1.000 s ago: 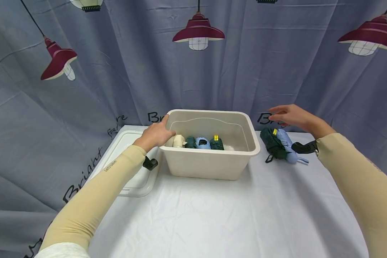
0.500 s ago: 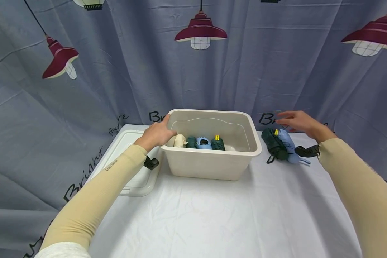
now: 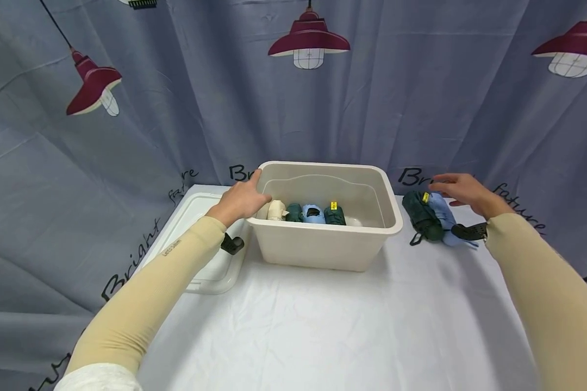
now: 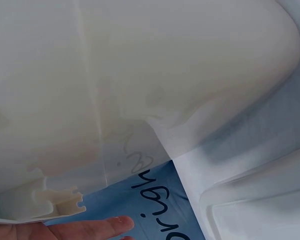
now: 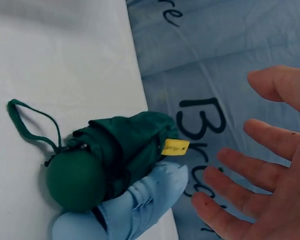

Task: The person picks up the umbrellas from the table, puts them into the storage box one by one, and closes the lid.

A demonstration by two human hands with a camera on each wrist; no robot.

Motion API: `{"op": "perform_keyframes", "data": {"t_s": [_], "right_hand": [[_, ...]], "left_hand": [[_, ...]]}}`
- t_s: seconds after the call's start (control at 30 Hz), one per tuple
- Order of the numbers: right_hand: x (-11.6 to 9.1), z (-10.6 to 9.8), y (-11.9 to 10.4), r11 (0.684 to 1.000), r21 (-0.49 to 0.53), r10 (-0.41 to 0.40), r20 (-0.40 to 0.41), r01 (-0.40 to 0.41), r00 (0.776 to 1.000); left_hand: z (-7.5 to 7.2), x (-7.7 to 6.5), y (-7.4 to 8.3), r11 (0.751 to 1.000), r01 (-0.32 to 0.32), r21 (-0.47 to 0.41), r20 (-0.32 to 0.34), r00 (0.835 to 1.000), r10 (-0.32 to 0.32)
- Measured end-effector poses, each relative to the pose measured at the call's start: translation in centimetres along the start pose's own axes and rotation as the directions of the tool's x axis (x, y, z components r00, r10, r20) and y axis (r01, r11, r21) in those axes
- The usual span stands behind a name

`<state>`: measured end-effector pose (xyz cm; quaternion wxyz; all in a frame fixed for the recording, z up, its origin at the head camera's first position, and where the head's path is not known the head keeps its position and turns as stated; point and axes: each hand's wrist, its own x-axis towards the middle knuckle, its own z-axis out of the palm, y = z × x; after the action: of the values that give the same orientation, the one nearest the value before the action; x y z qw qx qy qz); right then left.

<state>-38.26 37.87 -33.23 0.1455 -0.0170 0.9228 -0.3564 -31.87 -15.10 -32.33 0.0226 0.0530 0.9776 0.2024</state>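
In the head view, my left hand [image 3: 239,202] holds the left rim of the cream plastic storage box [image 3: 318,247]. Its thumb lies on the inner side, and straight fingers [image 4: 100,228] show below the rim outside in the left wrist view. Along the box bottom lie a cream folded umbrella [image 3: 276,210], a blue one [image 3: 313,214] and two dark green ones. My right hand [image 3: 464,191] hovers with spread fingers by the far end of a light blue folded umbrella [image 5: 145,200]. Against that lies a dark green folded umbrella [image 5: 125,137] with a wrist loop and yellow tag.
The white box lid [image 3: 215,271] lies flat left of the box, under my left forearm. A white cloth [image 3: 323,326] covers the table. Behind its far edge hangs a grey-blue curtain [image 3: 215,98] printed with red lamps and lettering.
My right hand has lowered and shifted slightly right, nearer the blue umbrella on the table. My left hand stays on the box rim. The head view has tilted a little.
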Motion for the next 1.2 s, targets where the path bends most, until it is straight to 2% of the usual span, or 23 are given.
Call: {"op": "perform_keyframes", "data": {"t_s": [0.4, 0.73, 0.93, 1.2], "right_hand": [[1.4, 0.3, 2.9, 1.0, 0.007, 0.022, -0.05, -0.021, 0.999], [2.3, 1.1, 5.5, 0.999, 0.007, 0.052, -0.053, -0.052, 0.997], [2.5, 1.4, 6.2, 0.996, 0.017, 0.09, -0.037, -0.09, 0.995], [2.9, 1.8, 7.3, 0.989, 0.031, 0.146, 0.033, -0.147, 0.989]], "left_hand": [[-0.2, 0.4, 0.1, 1.0, 0.021, 0.003, 0.016, 1.0, -0.021], [-0.1, 0.4, 0.1, 0.999, 0.035, 0.013, 0.022, 0.999, -0.035], [0.0, 0.4, 0.1, 0.999, 0.04, 0.014, 0.024, 0.999, -0.041], [0.1, 0.3, 0.1, 0.999, 0.034, 0.01, 0.013, 0.999, -0.034]]}}
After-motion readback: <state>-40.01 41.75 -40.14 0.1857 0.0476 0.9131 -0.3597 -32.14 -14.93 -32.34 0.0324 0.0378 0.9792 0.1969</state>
